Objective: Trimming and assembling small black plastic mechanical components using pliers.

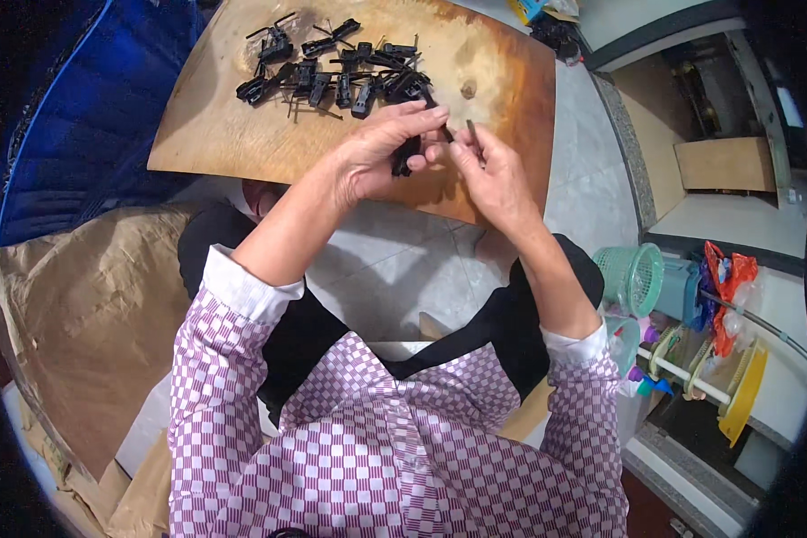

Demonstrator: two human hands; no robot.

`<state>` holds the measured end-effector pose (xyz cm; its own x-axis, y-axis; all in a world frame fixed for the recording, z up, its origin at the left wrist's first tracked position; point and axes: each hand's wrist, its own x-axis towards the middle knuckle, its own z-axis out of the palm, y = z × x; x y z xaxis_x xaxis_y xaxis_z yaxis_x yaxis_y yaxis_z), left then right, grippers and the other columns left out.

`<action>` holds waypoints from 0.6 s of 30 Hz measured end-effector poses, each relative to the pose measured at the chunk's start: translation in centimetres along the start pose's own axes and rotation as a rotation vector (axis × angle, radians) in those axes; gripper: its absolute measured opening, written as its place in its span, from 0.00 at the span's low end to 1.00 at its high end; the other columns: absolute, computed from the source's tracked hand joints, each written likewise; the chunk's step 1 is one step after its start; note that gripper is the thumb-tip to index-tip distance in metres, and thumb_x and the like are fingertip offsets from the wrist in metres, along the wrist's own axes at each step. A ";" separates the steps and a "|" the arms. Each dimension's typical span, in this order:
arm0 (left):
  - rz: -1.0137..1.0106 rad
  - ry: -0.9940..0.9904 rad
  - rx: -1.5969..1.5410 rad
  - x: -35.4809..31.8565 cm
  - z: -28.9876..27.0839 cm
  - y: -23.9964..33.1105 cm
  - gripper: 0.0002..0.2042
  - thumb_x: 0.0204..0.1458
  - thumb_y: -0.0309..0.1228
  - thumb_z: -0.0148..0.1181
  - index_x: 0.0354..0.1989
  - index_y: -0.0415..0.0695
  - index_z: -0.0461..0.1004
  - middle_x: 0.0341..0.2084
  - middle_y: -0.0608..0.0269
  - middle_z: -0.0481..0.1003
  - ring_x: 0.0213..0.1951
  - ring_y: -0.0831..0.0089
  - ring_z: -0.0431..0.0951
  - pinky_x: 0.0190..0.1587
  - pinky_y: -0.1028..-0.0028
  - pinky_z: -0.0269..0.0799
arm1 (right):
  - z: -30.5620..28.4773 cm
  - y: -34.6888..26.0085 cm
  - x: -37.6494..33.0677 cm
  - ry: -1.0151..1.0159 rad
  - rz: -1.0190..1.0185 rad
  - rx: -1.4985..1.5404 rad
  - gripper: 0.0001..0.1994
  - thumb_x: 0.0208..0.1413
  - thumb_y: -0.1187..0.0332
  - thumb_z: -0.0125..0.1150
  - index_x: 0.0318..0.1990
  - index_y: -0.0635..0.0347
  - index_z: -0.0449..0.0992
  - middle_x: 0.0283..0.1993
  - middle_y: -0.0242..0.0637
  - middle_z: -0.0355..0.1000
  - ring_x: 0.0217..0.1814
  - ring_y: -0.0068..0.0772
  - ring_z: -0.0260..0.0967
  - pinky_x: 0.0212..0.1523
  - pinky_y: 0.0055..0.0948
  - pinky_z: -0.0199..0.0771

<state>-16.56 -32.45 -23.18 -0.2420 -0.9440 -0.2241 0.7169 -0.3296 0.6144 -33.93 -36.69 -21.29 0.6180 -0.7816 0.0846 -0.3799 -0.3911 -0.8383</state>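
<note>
My left hand [386,143] is closed around a black plastic part [405,158] above the near edge of a wooden board. A dark narrow end of it shows between the two hands. Just to the right, my right hand [495,179] pinches a thin dark strip [473,132] between thumb and fingers; its fingertips nearly meet those of the left. Beyond the hands lies a loose group of small black plastic pieces [321,82], several with thin rod-like ends sticking out. The exact kind of these parts is too small to tell.
The wooden board [511,108] has a darkened right side. A blue sheet [90,117] hangs at the left above crumpled brown paper [90,314]. Right of my knee stand a green basket [632,278], a blue container [680,291] and a rail with a yellow piece [741,394].
</note>
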 end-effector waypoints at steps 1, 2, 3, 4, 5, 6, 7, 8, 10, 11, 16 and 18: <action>-0.003 -0.002 0.005 0.0 0.2 0.0 0.12 0.53 0.30 0.56 0.44 0.40 0.66 0.27 0.64 0.71 0.24 0.80 0.70 0.19 0.88 0.63 | -0.1 -0.1 -0.4 0.006 0.000 0.003 0.09 0.57 0.67 0.52 0.36 0.65 0.69 0.27 0.27 0.65 0.29 0.16 0.61 0.30 0.21 0.64; 0.016 0.011 0.011 -0.2 0.4 -0.1 0.14 0.53 0.31 0.56 0.45 0.40 0.65 0.28 0.64 0.72 0.24 0.80 0.70 0.19 0.88 0.62 | -0.1 -0.1 -0.7 -0.010 0.006 0.036 0.08 0.57 0.67 0.51 0.37 0.65 0.69 0.27 0.27 0.65 0.28 0.16 0.60 0.29 0.20 0.63; 0.035 0.025 0.015 -0.3 0.6 -0.2 0.16 0.52 0.31 0.57 0.47 0.41 0.64 0.29 0.63 0.72 0.25 0.81 0.71 0.19 0.88 0.62 | -0.1 -0.1 -0.9 -0.026 0.012 0.069 0.08 0.58 0.68 0.51 0.37 0.64 0.68 0.27 0.27 0.65 0.28 0.15 0.60 0.29 0.19 0.63; 0.054 0.039 0.020 -0.5 0.7 -0.3 0.17 0.52 0.31 0.58 0.49 0.41 0.64 0.30 0.63 0.73 0.25 0.81 0.71 0.18 0.88 0.61 | 0.0 0.0 -1.0 -0.044 0.018 0.103 0.08 0.59 0.68 0.50 0.38 0.64 0.68 0.26 0.26 0.64 0.28 0.15 0.59 0.29 0.19 0.63; 0.052 0.041 0.022 -0.6 0.7 -0.3 0.17 0.52 0.31 0.58 0.49 0.41 0.64 0.30 0.63 0.73 0.25 0.81 0.71 0.18 0.88 0.61 | 0.1 0.2 -1.0 -0.042 0.019 0.106 0.08 0.59 0.68 0.50 0.38 0.64 0.68 0.26 0.26 0.64 0.28 0.15 0.59 0.29 0.19 0.63; 0.077 0.062 0.059 -0.6 0.7 -0.3 0.18 0.52 0.31 0.58 0.49 0.42 0.64 0.30 0.63 0.73 0.26 0.81 0.72 0.18 0.88 0.61 | 0.2 0.4 -1.0 -0.053 0.025 0.125 0.08 0.59 0.68 0.50 0.38 0.64 0.68 0.26 0.26 0.64 0.27 0.15 0.59 0.28 0.18 0.62; 0.101 0.083 0.096 -0.7 0.7 -0.3 0.18 0.52 0.30 0.58 0.50 0.42 0.64 0.30 0.63 0.74 0.26 0.81 0.72 0.18 0.88 0.61 | 0.3 0.7 -1.0 -0.064 0.031 0.144 0.07 0.59 0.68 0.50 0.38 0.63 0.68 0.25 0.25 0.63 0.26 0.15 0.58 0.28 0.18 0.62; 0.125 0.104 0.132 -0.7 0.7 -0.4 0.18 0.51 0.30 0.58 0.51 0.43 0.63 0.30 0.63 0.74 0.26 0.81 0.73 0.18 0.87 0.60 | 0.4 1.1 -1.1 -0.074 0.038 0.163 0.07 0.59 0.68 0.50 0.38 0.63 0.67 0.25 0.25 0.63 0.26 0.14 0.58 0.27 0.17 0.62; 0.144 0.108 0.165 -0.5 0.6 -0.6 0.18 0.51 0.30 0.58 0.50 0.43 0.64 0.30 0.63 0.74 0.27 0.81 0.73 0.18 0.87 0.60 | 0.4 1.9 -0.9 -0.073 0.015 0.155 0.08 0.59 0.67 0.49 0.39 0.63 0.67 0.25 0.25 0.62 0.25 0.15 0.58 0.27 0.17 0.61; 0.169 0.116 0.200 -0.5 0.5 -0.6 0.18 0.51 0.29 0.59 0.49 0.44 0.64 0.30 0.63 0.75 0.27 0.81 0.74 0.18 0.87 0.60 | 0.5 1.9 -0.7 -0.075 -0.014 0.149 0.08 0.59 0.67 0.49 0.39 0.62 0.67 0.24 0.25 0.62 0.25 0.15 0.58 0.27 0.17 0.61; 0.198 0.207 0.353 -0.3 1.4 -1.1 0.16 0.49 0.28 0.60 0.46 0.46 0.65 0.26 0.66 0.74 0.23 0.82 0.72 0.19 0.85 0.59 | 0.0 1.2 -0.9 -0.045 0.037 0.144 0.11 0.61 0.63 0.45 0.40 0.62 0.66 0.23 0.26 0.62 0.23 0.16 0.57 0.25 0.17 0.60; 0.207 0.237 0.477 -0.2 1.8 -1.3 0.16 0.48 0.27 0.61 0.45 0.46 0.65 0.25 0.67 0.73 0.23 0.82 0.71 0.20 0.84 0.59 | -0.4 0.6 -0.9 -0.047 0.057 0.163 0.12 0.62 0.62 0.43 0.41 0.62 0.66 0.23 0.27 0.62 0.22 0.17 0.57 0.25 0.18 0.60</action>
<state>-18.61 -31.87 -22.56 0.0647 -0.9791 -0.1929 0.3455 -0.1594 0.9248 -35.01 -36.43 -21.68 0.6318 -0.7750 0.0122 -0.3013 -0.2601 -0.9174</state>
